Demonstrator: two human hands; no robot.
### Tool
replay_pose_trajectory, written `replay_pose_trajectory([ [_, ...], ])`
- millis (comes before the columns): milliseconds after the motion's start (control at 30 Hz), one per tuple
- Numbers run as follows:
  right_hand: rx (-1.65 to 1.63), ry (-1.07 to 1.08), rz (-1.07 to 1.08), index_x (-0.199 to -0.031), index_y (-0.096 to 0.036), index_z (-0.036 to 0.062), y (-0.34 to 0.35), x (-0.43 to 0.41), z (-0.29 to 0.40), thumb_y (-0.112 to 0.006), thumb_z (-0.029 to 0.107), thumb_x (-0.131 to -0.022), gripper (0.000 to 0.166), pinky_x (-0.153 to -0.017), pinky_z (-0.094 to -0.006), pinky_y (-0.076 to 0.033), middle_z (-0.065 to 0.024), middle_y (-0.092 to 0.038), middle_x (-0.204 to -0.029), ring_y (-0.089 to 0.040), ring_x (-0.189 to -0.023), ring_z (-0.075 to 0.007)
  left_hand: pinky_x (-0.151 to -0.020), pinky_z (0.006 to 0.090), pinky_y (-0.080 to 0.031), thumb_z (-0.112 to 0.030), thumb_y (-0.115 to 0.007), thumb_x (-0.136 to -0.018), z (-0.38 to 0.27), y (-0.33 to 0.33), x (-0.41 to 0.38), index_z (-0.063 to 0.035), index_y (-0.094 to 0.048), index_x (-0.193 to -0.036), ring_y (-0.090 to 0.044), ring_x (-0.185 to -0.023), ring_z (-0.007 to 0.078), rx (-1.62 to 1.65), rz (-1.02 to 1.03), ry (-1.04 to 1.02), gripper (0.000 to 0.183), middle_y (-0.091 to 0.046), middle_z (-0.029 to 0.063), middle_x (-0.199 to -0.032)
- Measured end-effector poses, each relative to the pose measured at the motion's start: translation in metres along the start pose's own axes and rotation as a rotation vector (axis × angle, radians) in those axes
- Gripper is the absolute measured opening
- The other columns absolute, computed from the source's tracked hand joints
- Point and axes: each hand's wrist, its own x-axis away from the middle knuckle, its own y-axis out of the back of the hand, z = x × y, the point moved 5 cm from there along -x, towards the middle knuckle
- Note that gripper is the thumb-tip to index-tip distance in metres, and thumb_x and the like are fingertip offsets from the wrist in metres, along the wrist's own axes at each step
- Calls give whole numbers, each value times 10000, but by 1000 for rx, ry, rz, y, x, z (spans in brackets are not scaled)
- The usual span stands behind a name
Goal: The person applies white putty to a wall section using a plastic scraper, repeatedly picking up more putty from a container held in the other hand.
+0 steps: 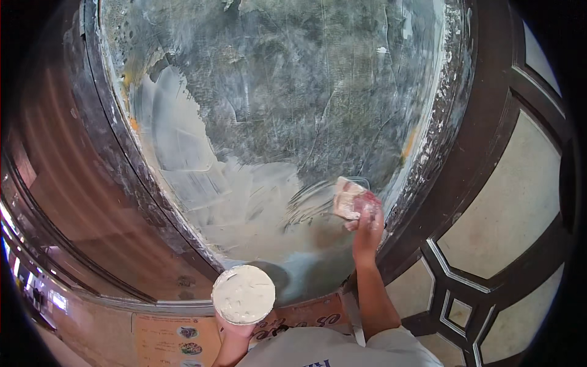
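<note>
My left hand [238, 326] supports a round container of off-white filler paste [243, 293], low and left of my body's middle. In my right hand [369, 220] is a flat, paste-caked applicator [347, 204], pink-red in part. Whether it is a scraper or a pad I cannot tell. It rests against the lower right of a mottled grey panel [275, 91]. Pale smeared filler [247, 192] covers the panel's lower left and lower middle. Streaks run from that coat to the applicator. The panel's upper part stays dark, with scratches and cracks.
A worn dark frame edge [440, 114] borders the panel on the right, flecked with white. Dark woodwork with pale inset panels [509, 197] stands beyond it. On the left is a glossy brown surface [91, 197]. Orange printed sheets [172, 337] bearing writing lie below.
</note>
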Motion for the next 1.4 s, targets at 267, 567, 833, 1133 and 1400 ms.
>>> replay_pose_trajectory([
  [267,542,153,452,-1123,-576,-9,-25,12,-4,-530,237,-1030,267,-610,-277,-532,-82,-680,-838,-674,-676,-122,-1150,616,-301,-600,-350,-978,-6,4,3,-129,-374,-1517,-357,-1422,412,-332,50,-78,716,-371,146,-1563],
  [567,491,276,374,-1131,-573,-30,-32,14,-6,-508,201,-1023,263,-631,-303,-556,-126,-677,-968,-679,-706,-144,-1148,617,-304,-603,-349,-975,0,2,1,-139,-383,-1511,-365,-1416,416,-75,-9,6,709,-371,144,-1563],
  [833,719,290,652,-1111,-545,-38,-60,29,4,-509,169,-1010,233,-629,-319,-530,-118,-687,-920,-670,-681,-202,-1149,612,-305,-610,-347,-975,0,-1,4,-143,-408,-1499,-378,-1410,405,-79,-15,15,704,-401,131,-1549],
  [1133,615,286,547,-995,-610,-10,-54,29,-1,-536,242,-1001,262,-639,-412,-530,-184,-683,-845,-691,-690,-277,-1149,612,-305,-615,-360,-972,-3,-9,11,-145,-381,-1513,-366,-1417,403,-356,87,-58,717,-365,135,-1569],
  [1400,15,-38,130,-1169,-520,-13,-20,6,-4,-512,246,-1015,301,-617,-316,-550,-142,-691,-934,-695,-697,-198,-1132,604,-337,-615,-356,-974,-2,-11,7,-135,-407,-1495,-400,-1395,400,-573,51,-120,710,-403,139,-1543],
])
